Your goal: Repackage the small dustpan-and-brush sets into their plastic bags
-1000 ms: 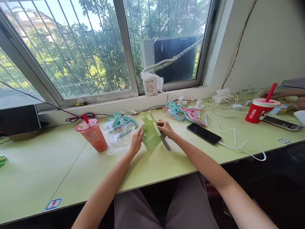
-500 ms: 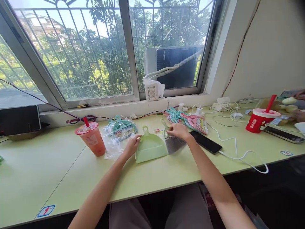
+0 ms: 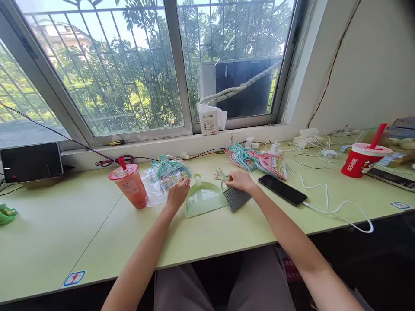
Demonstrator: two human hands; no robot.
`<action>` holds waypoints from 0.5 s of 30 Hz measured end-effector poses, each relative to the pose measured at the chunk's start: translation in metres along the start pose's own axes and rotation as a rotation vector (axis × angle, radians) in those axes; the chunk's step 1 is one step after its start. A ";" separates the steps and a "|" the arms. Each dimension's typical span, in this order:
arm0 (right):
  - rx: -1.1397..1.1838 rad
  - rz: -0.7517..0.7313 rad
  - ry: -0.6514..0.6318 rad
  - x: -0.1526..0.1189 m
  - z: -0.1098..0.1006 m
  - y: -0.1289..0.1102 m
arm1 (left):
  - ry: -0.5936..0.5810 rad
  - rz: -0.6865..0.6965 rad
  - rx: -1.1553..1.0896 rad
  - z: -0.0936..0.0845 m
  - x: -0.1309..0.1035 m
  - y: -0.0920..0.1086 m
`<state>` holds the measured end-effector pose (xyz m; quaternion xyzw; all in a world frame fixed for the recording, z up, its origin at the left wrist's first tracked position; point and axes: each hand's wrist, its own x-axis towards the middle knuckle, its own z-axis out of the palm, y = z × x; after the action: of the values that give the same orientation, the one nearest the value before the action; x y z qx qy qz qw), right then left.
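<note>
A pale green dustpan (image 3: 204, 203) lies on the table in front of me, its ring handle pointing toward the window. At its left edge is my left hand (image 3: 177, 193), thumb and fingers pinched together; whether anything is between the fingertips I cannot make out. My right hand (image 3: 240, 180) grips a small hand brush (image 3: 236, 198) near the base of its green handle. The brush's grey bristles fan out on the table beside the dustpan's right edge. A small printed card (image 3: 218, 176) lies behind, between the two handles.
Bagged dustpan sets stand at the back left (image 3: 171, 170) and back right (image 3: 259, 160). A pink drink cup (image 3: 131, 190) is left of my left hand. Right of the brush lies a black phone (image 3: 282, 190) with a white cable (image 3: 327, 194). Farther right stands a red cup (image 3: 363, 162).
My left hand has shifted slightly up off the dustpan's left side, its fingers now drawn together. The dustpan lies flatter. My right hand still holds the brush, now steady beside it.
</note>
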<state>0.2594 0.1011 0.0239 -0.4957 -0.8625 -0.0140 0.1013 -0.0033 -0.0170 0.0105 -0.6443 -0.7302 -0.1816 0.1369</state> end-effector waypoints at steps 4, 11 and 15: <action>0.047 0.012 0.032 -0.001 -0.003 0.001 | -0.158 -0.019 0.155 0.003 0.000 0.001; 0.073 -0.016 0.030 -0.012 -0.010 -0.029 | -0.241 0.009 0.144 0.008 -0.003 0.007; -0.055 0.032 -0.025 -0.011 -0.004 -0.031 | -0.260 0.023 0.171 0.004 -0.002 0.004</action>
<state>0.2385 0.0753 0.0282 -0.5119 -0.8550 -0.0300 0.0773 0.0007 -0.0167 0.0060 -0.6567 -0.7471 -0.0323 0.0977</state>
